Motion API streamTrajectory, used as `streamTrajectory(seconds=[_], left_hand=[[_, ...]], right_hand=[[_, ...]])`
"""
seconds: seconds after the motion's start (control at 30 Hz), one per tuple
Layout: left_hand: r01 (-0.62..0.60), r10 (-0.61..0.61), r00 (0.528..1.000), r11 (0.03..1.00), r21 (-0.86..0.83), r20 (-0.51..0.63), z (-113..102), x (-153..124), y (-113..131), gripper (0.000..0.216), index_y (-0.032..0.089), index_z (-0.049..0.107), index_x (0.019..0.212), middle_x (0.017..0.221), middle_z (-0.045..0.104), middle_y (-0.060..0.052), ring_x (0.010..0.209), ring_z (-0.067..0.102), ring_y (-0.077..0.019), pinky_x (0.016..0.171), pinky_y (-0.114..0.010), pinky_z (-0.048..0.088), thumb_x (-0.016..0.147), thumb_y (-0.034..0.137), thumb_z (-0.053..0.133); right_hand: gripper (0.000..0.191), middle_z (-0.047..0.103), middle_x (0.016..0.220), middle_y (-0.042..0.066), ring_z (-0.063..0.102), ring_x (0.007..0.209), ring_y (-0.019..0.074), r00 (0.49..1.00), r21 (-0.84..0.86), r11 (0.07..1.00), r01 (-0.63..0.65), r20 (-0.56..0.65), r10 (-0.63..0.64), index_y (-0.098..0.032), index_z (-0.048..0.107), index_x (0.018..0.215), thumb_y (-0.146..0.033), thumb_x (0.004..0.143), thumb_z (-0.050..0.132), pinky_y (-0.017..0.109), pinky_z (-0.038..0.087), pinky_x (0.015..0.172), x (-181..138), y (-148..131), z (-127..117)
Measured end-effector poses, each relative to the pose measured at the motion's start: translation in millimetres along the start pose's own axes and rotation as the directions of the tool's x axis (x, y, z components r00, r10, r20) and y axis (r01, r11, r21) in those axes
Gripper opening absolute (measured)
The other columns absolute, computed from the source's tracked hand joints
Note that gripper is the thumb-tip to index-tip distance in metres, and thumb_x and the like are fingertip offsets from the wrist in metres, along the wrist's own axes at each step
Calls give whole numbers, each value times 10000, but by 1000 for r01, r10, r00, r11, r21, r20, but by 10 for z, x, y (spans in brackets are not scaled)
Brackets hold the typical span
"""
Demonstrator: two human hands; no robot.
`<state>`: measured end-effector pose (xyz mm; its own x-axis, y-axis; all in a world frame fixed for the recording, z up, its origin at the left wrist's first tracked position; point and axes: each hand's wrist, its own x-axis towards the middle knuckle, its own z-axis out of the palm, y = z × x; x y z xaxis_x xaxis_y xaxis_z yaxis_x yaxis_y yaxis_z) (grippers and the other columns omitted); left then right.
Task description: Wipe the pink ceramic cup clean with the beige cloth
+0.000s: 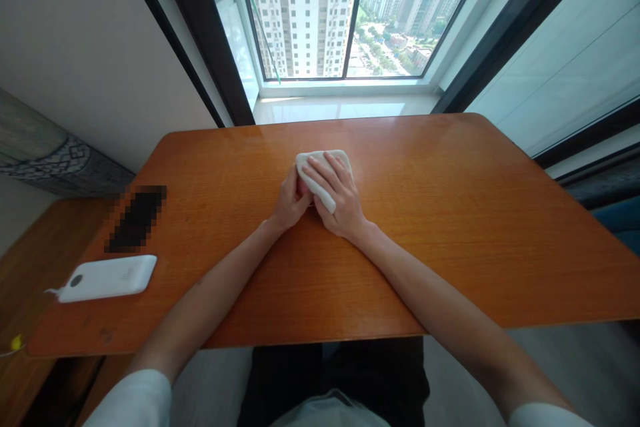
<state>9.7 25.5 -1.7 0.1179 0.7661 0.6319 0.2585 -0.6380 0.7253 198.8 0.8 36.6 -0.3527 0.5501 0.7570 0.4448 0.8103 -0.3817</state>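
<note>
A folded white cloth (323, 196) is between my two hands, over the middle of the wooden table. My right hand (345, 203) lies across its top, fingers bent over the fabric and pointing to the upper left. At the cloth's left edge, my left hand (291, 201) grips it from the side. The left fingertips are partly hidden behind and under the cloth. Both hands are close together, near or on the tabletop; whether the cloth rests on the wood I cannot tell.
The brown wooden table (465, 227) spans the view. On its left side lie a white oblong device (110, 278) with a cable and a dark pixelated rectangle (137, 219). A window (345, 13) with a white sill is beyond the far edge. A wooden bench-like surface (55, 240) stands left.
</note>
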Motion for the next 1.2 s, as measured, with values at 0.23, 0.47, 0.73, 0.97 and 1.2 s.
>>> streamTrajectory(seconds=[0.23, 0.47, 0.73, 0.97, 1.2], left_hand=[[25, -25, 999, 1000, 10, 33, -26, 49, 154, 600, 246, 624, 1493, 1460, 748, -123, 1305, 755, -303, 1159, -498, 615, 1064, 646, 751], [32, -31, 999, 999, -18, 42, 2, -26, -56, 573, 243, 674, 1288, 1103, 797, -70, 930, 775, -258, 871, -496, 701, 1071, 773, 652], [21, -21, 999, 1000, 15, 40, -17, 72, 172, 618, 251, 605, 1536, 1519, 723, -122, 1373, 731, -320, 1217, -536, 596, 1079, 645, 737], [43, -44, 998, 999, 23, 41, 2, -13, -79, 642, 255, 656, 1326, 1131, 784, -87, 956, 752, -277, 873, -514, 667, 1049, 833, 616], [30, -31, 999, 999, 32, 35, -7, 71, 138, 649, 244, 597, 1520, 1521, 712, -146, 1385, 718, -319, 1223, -511, 582, 1068, 694, 718]], right_hand=[[625, 736, 1625, 105, 667, 1554, 309, 888, 254, 876, -411, -106, 448, -255, 700, 1599, -594, 1206, 352, 593, 509, 1370, 5, 148, 44], [507, 603, 1776, -31, 417, 1757, 345, 997, 28, 998, -54, 48, 52, -428, 681, 1623, -511, 1161, 492, 685, 246, 1496, -2, -12, -44], [773, 863, 1217, 139, 818, 1197, 322, 823, 272, 804, -530, -63, 564, -152, 776, 1402, -649, 1203, 218, 541, 660, 1159, -6, 210, 57], [492, 638, 1737, -35, 366, 1779, 339, 992, 74, 989, -130, 11, 129, -429, 696, 1587, -544, 1160, 480, 698, 225, 1497, 31, -50, -11], [707, 878, 1259, 94, 795, 1305, 318, 801, 329, 776, -538, -87, 592, -262, 797, 1431, -710, 1181, 310, 592, 621, 1246, 2, 224, 61]])
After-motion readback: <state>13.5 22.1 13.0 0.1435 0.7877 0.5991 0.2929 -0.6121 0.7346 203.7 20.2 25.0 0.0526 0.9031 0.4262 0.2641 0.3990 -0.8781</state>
